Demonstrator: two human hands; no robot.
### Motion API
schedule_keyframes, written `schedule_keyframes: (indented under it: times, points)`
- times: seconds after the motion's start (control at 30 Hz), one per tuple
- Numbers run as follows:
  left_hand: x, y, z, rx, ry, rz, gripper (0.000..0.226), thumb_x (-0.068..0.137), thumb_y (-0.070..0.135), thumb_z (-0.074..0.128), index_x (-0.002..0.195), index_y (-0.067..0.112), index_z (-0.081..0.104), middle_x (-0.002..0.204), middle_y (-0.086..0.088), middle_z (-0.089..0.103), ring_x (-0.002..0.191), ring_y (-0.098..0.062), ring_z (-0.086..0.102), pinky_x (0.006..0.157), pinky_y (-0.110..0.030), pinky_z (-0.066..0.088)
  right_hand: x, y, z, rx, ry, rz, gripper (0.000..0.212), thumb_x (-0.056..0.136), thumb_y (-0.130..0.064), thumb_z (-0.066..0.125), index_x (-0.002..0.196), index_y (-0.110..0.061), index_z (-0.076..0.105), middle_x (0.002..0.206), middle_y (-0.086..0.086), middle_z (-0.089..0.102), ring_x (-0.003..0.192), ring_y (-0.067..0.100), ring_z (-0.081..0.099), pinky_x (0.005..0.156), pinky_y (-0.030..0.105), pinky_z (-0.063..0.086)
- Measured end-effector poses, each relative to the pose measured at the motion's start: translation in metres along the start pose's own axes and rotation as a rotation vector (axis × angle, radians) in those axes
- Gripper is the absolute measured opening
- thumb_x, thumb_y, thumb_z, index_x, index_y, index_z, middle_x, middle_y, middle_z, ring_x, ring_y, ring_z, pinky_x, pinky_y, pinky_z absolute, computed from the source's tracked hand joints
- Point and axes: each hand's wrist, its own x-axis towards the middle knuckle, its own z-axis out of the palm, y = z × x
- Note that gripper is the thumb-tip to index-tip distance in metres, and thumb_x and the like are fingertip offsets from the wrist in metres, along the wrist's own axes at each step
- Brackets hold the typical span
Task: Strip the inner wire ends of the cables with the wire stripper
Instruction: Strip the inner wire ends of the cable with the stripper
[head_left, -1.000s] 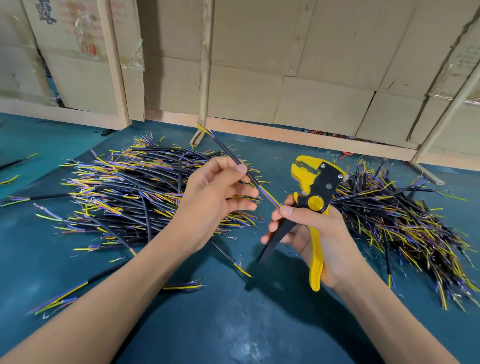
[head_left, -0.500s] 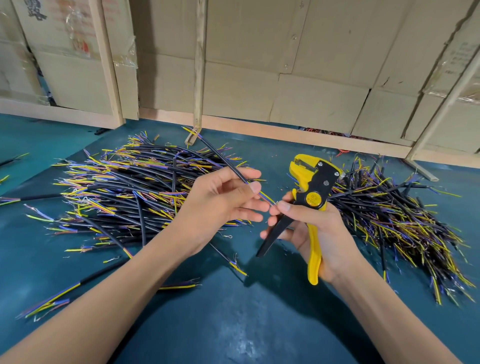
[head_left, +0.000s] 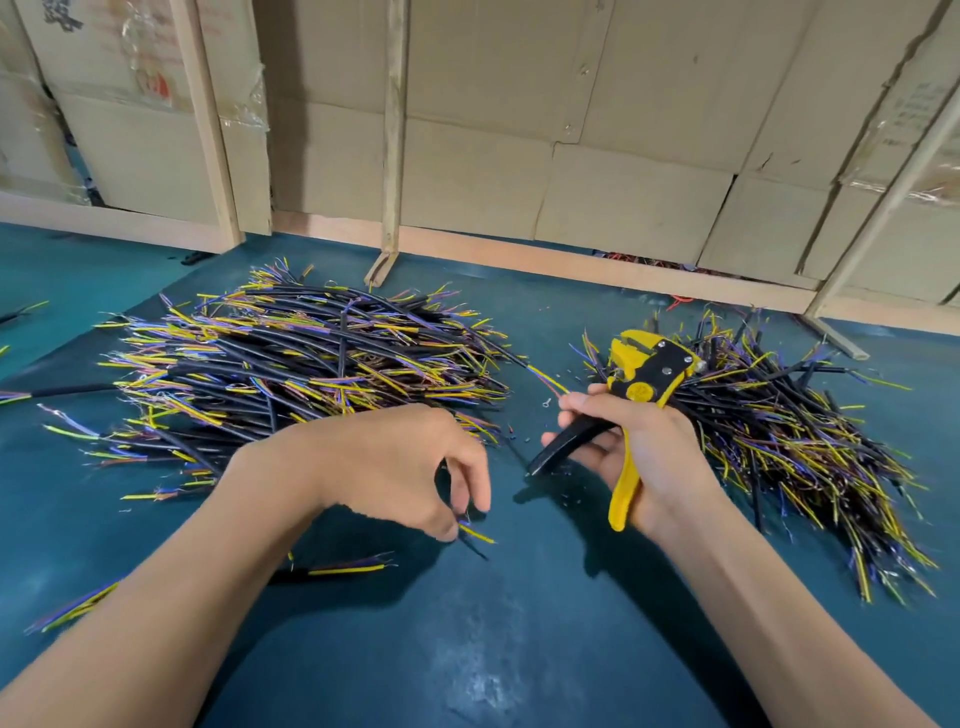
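Left hand (head_left: 395, 467) pinches cable (head_left: 475, 535); right hand (head_left: 639, 452) grips wire stripper (head_left: 641, 384); box print unreadable.

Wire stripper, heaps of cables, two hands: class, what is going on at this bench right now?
A person is working through cut cables on a teal table. The right hand holds a yellow and black wire stripper, raised above the table, with no cable in it. The left hand reaches down and pinches the end of a loose cable lying on the table. One heap of cables lies to the left, another heap to the right.
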Motion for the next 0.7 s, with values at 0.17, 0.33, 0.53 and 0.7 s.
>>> schedule_keyframes:
  times: [0.17,0.33,0.53,0.7]
  points:
    - [0.002,0.002,0.004,-0.035,0.08,0.053,0.023,0.087,0.025,0.075,0.109,0.031,0.073,0.091,0.018,0.072,0.094,-0.003,0.064,0.085,-0.024,0.05,0.013,-0.037,0.022,0.075,-0.18,-0.127,0.022,0.075,0.006,0.073,0.085,-0.01,0.062,0.073,0.016,0.066,0.064,0.025,0.067,0.067,0.045,0.062]
    - [0.009,0.013,0.01,0.079,0.25,0.221,0.035,0.096,0.022,0.065,0.129,0.031,0.061,0.098,0.015,0.074,0.089,-0.002,0.063,0.087,-0.027,0.046,0.045,-0.061,0.066,-0.014,-0.239,-0.073,0.009,0.086,0.007,0.068,0.092,0.001,0.064,0.07,0.013,0.066,0.062,0.02,0.066,0.066,0.042,0.063]
    - [0.011,0.025,0.023,0.326,0.457,0.544,0.041,0.094,0.002,0.062,0.132,0.019,0.062,0.105,0.007,0.067,0.096,-0.017,0.062,0.076,-0.04,0.051,0.09,-0.039,0.094,-0.498,-0.168,0.12,0.016,0.089,-0.004,0.076,0.092,-0.004,0.059,0.086,0.018,0.067,0.064,0.025,0.068,0.067,0.05,0.064]
    - [0.015,0.027,0.022,-0.087,0.76,0.501,0.024,0.098,0.008,0.063,0.121,0.007,0.069,0.098,-0.001,0.071,0.087,-0.01,0.063,0.081,-0.019,0.049,0.087,-0.022,0.059,-0.425,0.105,0.092,0.017,0.092,-0.007,0.07,0.098,-0.004,0.054,0.078,0.019,0.07,0.056,0.026,0.065,0.051,0.04,0.061]
